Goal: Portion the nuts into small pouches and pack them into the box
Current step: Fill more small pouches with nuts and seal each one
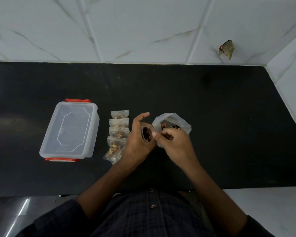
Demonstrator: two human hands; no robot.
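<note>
My left hand (138,142) holds a small clear pouch (147,134) with its mouth open upward, nuts visible inside. My right hand (173,144) pinches a few nuts at the pouch's rim, fingers curled. Just behind it sits a larger clear bag of mixed nuts (173,124), its top open. Several filled small pouches (118,132) lie in a column left of my hands. A clear plastic box (70,130) with red clips stands further left, its lid on.
Everything rests on a black countertop (212,134) against a white marble-tiled wall. The wall turns a corner at the right end. A damaged patch (226,48) marks the wall at upper right. The counter's front edge runs just before my body.
</note>
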